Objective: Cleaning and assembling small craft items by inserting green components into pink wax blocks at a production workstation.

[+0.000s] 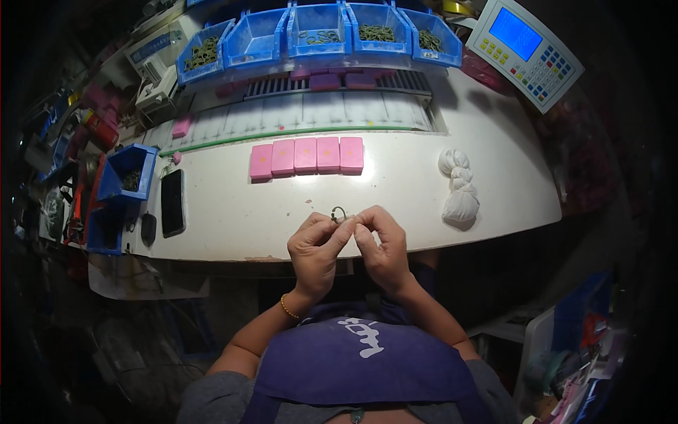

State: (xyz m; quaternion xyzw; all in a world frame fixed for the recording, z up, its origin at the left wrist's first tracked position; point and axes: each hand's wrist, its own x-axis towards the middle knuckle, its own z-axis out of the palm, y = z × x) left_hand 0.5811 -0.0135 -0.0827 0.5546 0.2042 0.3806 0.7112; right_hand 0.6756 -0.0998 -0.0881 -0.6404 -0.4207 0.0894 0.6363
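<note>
Left hand (316, 244) and right hand (381, 244) pinch small dark ring (339, 212) (probably wire) over white table (395, 205)

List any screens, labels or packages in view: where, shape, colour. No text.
Control panel: far right corner of bench, tilted white box, blue lit screen, rows of coloured keys.
Phone: flat on bench at left, black rectangle, screen dark.
Bin label: small white tag on front of rightmost blue bin.
White cloth bundle: right of the hands, knotted, no label visible.
</note>
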